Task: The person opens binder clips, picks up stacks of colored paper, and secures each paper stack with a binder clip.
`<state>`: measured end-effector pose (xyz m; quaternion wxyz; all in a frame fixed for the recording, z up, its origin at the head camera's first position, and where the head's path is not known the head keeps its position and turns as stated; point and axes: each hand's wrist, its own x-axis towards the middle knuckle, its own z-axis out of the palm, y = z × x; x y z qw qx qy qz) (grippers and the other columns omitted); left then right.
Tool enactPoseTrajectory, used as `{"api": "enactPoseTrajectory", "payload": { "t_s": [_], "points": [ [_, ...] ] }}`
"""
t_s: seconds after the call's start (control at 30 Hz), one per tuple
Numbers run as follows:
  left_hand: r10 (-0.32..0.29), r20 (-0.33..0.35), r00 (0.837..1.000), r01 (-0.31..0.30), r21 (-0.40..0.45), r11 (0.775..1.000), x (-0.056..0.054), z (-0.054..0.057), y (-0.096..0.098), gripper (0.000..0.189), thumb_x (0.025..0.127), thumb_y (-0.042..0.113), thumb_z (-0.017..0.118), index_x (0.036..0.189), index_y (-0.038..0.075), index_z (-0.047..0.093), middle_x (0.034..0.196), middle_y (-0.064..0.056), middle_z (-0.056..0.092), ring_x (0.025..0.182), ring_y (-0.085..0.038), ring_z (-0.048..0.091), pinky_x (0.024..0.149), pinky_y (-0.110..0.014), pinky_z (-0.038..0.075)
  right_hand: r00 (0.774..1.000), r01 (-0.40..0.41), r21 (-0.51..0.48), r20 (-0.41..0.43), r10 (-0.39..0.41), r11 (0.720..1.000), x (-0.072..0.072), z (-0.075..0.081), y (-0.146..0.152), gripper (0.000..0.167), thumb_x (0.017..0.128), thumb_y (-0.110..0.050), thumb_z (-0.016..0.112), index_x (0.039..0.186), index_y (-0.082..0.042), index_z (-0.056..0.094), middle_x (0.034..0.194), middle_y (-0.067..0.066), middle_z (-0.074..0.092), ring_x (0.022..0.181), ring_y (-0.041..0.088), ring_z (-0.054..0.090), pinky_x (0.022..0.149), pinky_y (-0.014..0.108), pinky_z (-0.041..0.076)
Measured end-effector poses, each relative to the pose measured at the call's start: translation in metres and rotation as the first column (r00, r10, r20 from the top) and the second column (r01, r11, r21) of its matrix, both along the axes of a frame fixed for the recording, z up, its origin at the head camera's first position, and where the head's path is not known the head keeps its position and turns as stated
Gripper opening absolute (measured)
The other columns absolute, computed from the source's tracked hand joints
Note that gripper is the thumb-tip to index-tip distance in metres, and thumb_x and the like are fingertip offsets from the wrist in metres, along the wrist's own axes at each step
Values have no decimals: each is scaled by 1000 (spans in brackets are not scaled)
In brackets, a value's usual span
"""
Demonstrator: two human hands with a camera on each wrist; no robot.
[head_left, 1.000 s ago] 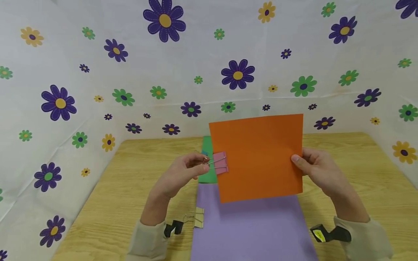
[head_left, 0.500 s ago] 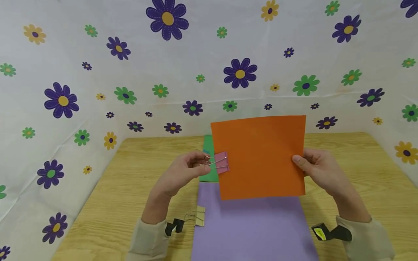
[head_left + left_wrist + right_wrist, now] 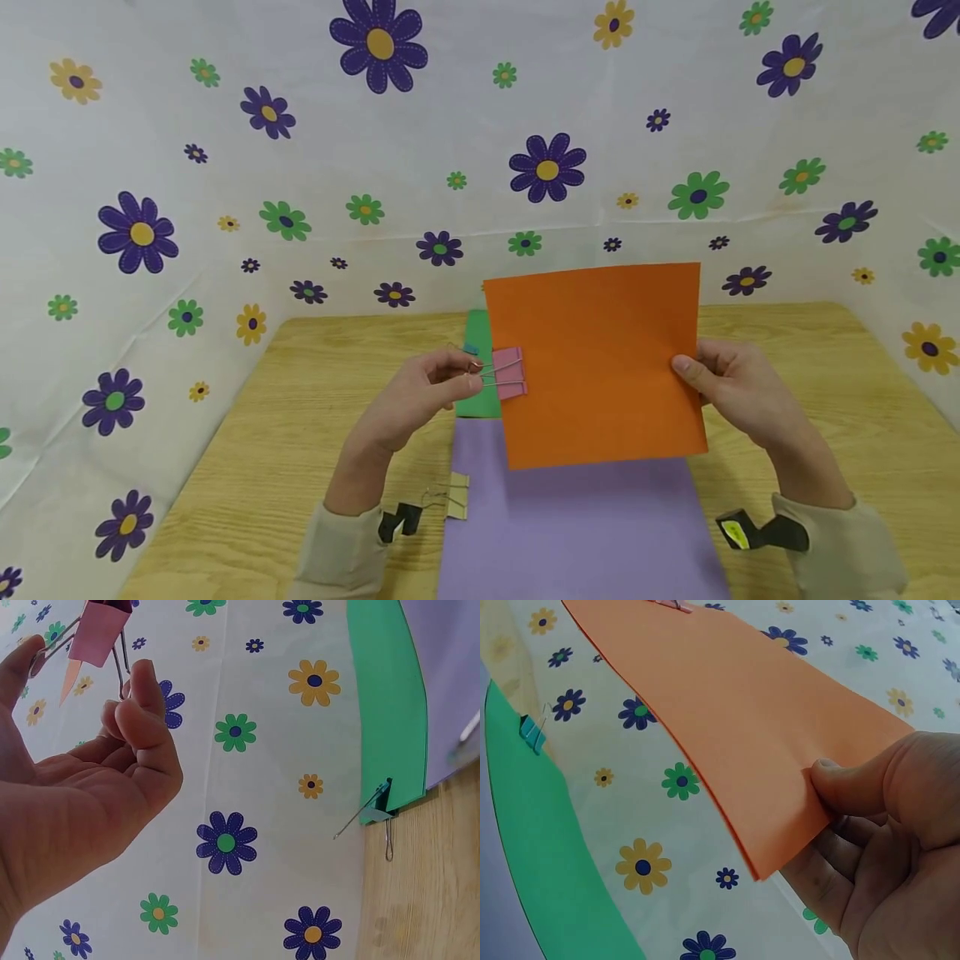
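An orange stack of paper (image 3: 600,367) is held up, tilted, above the table. My right hand (image 3: 738,392) pinches its right edge, thumb in front and fingers behind; the right wrist view shows more than one sheet in the orange paper (image 3: 727,712). A pink binder clip (image 3: 510,372) sits on the paper's left edge. My left hand (image 3: 420,396) pinches the clip's wire handles between thumb and fingers. In the left wrist view the pink binder clip (image 3: 100,634) has its handles spread, one at the thumb and one at the fingertips.
Purple paper (image 3: 577,533) with a cream binder clip (image 3: 457,496) on its left edge lies on the wooden table (image 3: 300,433). Behind it lies green paper (image 3: 476,400) with a teal binder clip (image 3: 532,735). A flowered cloth (image 3: 450,125) hangs behind.
The lower edge of the orange paper has swung slightly toward me since half a second ago. Both hands keep their holds, and the pink binder clip stays on the left edge.
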<state>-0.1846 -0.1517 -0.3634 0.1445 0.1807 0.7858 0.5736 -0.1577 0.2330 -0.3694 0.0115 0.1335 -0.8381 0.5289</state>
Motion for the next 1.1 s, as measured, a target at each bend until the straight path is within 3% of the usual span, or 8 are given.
{"api": "enactPoseTrajectory", "payload": {
  "t_s": [0.3, 0.47, 0.77, 1.1],
  "points": [
    [-11, 2, 1000, 11, 11, 1000, 1, 2, 5, 42, 96, 25, 64, 126, -3, 58, 125, -15, 61, 106, -21, 56, 85, -37, 45, 999, 4, -5, -32, -4, 1000, -1, 4, 6, 31, 103, -10, 54, 121, 14, 62, 88, -4, 72, 74, 12, 70, 67, 28, 58],
    [-14, 14, 1000, 14, -9, 1000, 1, 3, 8, 44, 95, 26, 63, 128, -2, 58, 126, -16, 61, 106, -22, 56, 84, -36, 44, 999, 15, 8, -36, -15, 1000, 0, 4, 10, 30, 102, -10, 54, 118, 13, 63, 88, 0, 71, 74, 11, 69, 67, 27, 58],
    [-12, 42, 999, 18, -138, 990, -6, 7, 24, 42, 94, 28, 65, 125, 1, 60, 120, -10, 63, 108, -24, 57, 90, -37, 48, 999, 41, 47, -25, -40, 998, 0, 3, 22, 28, 103, -12, 54, 113, 13, 63, 83, -6, 69, 72, 10, 66, 66, 24, 56],
    [2, 78, 997, 12, -185, 983, -15, 22, 45, 42, 92, 38, 67, 123, 11, 64, 118, -3, 64, 107, -22, 58, 90, -41, 48, 993, 118, 106, -36, -115, 987, -3, 17, 37, 28, 104, -17, 53, 106, 10, 57, 70, -1, 67, 64, 11, 59, 59, 24, 46]
  ]
}}
